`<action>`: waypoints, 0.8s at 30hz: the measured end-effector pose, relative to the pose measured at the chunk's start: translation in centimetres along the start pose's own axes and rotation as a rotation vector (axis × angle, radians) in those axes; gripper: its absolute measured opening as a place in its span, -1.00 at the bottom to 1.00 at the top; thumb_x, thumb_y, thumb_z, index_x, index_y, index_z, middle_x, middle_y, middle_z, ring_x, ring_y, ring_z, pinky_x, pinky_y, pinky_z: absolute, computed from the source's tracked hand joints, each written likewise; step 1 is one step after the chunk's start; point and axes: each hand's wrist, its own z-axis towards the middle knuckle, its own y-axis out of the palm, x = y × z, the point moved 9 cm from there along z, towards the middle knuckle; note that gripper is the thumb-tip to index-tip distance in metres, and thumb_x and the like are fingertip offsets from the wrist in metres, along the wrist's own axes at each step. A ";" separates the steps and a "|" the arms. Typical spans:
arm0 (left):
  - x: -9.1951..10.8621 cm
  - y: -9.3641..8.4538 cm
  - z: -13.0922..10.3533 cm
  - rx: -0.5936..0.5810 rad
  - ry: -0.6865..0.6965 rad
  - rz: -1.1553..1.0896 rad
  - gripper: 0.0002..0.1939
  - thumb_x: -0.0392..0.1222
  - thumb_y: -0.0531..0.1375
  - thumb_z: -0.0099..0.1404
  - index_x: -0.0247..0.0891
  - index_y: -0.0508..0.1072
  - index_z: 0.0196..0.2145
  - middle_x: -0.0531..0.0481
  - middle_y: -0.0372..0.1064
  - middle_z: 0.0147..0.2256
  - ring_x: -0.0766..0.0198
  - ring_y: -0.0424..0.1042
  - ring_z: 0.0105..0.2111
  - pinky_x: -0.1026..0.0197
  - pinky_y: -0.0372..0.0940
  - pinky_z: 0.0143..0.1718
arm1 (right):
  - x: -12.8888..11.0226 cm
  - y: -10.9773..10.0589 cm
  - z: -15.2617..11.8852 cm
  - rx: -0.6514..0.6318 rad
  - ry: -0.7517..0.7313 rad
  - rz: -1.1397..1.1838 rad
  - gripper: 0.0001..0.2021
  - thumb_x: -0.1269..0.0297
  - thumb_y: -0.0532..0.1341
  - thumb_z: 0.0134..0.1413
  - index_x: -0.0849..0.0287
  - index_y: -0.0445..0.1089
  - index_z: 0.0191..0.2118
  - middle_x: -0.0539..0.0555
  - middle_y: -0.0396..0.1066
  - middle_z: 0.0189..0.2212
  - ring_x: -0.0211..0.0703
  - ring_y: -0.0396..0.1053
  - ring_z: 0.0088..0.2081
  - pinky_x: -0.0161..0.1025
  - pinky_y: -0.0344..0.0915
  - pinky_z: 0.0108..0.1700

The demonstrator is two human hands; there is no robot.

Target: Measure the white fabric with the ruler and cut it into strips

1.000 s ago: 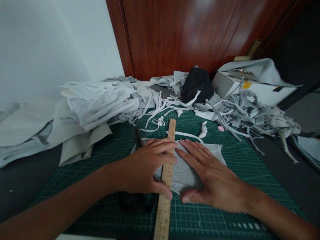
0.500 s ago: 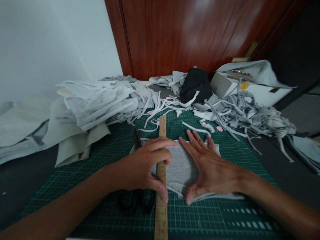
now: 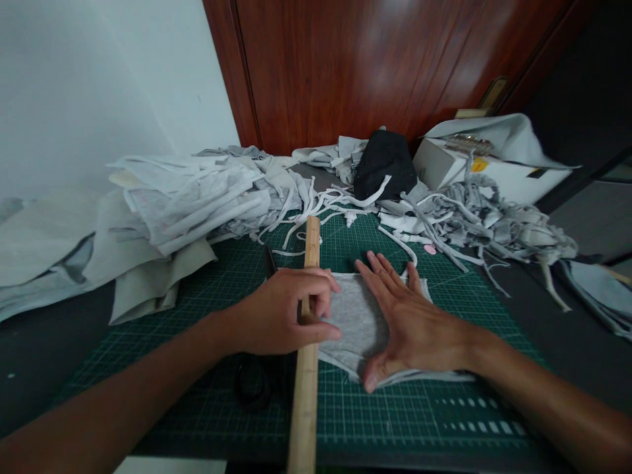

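A wooden ruler (image 3: 306, 388) runs lengthwise between my hands, its near end past the mat's front edge. My left hand (image 3: 293, 313) grips it near the middle with curled fingers. To the right lies a piece of grey fabric (image 3: 353, 316) on the green cutting mat (image 3: 375, 421). My right hand (image 3: 399, 316) rests flat on this fabric, fingers spread. Black scissors (image 3: 251, 382) lie under and beside my left hand, mostly hidden by it.
Piled white and grey cloth (image 3: 197, 197) fills the left and back. Tangled grey strips (image 3: 494, 217) lie at the right, before a white box (image 3: 513, 181). A black cloth bundle (image 3: 385, 164) sits at the back. White cords and a pink disc (image 3: 430, 249) lie on the mat.
The ruler has moved slightly left and looks raised, with my left hand now closed on it. A white cord near my right fingertips has shifted. My right hand stays on the fabric.
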 end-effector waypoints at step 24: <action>-1.4 -0.6 -1.6 -0.124 -0.122 0.146 -0.57 -0.03 0.49 0.18 -0.10 0.63 0.00 -0.12 0.33 0.24 -0.01 0.39 0.23 -0.01 0.28 0.29 | -2.3 -2.1 -0.5 0.230 -0.165 0.170 -0.33 -0.13 0.34 0.25 0.16 0.28 0.32 0.34 0.28 0.28 0.31 0.21 0.32 0.31 0.23 0.33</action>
